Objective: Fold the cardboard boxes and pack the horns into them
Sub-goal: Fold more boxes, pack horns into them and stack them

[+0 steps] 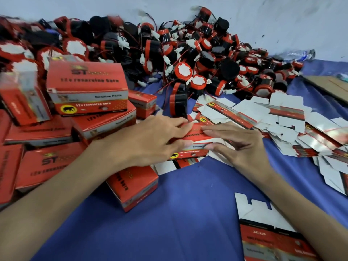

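A flat red cardboard box (195, 137) lies on top of a small stack on the blue cloth, in the middle of the view. My left hand (150, 140) holds its left end, with fingers over the top edge and the thumb at the lower edge. My right hand (235, 146) lies on its right end with nearly straight fingers. Behind them, a big heap of black and red horns (188, 59) with wires is piled against the wall. One horn (178, 99) stands just beyond the flat box.
Folded red boxes (86, 87) are stacked at the left, one more (133, 187) under my left forearm. Loose flat boxes (282, 117) spread to the right, another (267, 234) at the lower right. A brown cardboard sheet (327, 85) and a plastic bottle (299, 54) lie far right.
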`<state>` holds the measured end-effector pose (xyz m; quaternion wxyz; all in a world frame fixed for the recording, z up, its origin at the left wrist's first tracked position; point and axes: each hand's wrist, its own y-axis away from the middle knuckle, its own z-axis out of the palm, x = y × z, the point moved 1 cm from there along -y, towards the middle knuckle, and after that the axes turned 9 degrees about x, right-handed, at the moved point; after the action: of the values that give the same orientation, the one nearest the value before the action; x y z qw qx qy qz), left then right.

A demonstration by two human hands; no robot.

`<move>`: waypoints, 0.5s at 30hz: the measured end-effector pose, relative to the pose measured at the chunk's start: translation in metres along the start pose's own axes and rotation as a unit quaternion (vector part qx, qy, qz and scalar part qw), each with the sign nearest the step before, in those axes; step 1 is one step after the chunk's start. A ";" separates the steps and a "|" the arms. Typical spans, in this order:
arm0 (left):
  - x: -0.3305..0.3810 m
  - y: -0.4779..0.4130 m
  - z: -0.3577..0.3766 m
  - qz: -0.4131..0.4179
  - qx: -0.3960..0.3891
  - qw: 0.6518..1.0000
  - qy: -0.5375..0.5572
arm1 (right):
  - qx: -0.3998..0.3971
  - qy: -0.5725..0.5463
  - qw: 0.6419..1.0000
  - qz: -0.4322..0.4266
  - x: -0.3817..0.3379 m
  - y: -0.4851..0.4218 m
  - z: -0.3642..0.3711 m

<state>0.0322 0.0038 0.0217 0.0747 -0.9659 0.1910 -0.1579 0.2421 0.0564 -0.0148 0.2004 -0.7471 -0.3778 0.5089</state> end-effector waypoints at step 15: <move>0.012 -0.006 0.003 0.087 -0.013 0.968 -0.235 | 0.017 0.067 0.994 -0.082 -0.006 0.003 0.006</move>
<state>0.0455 0.0049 0.0234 0.1182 -0.9564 0.2538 0.0831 0.2365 0.0489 -0.0157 0.2792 -0.7425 -0.4148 0.4458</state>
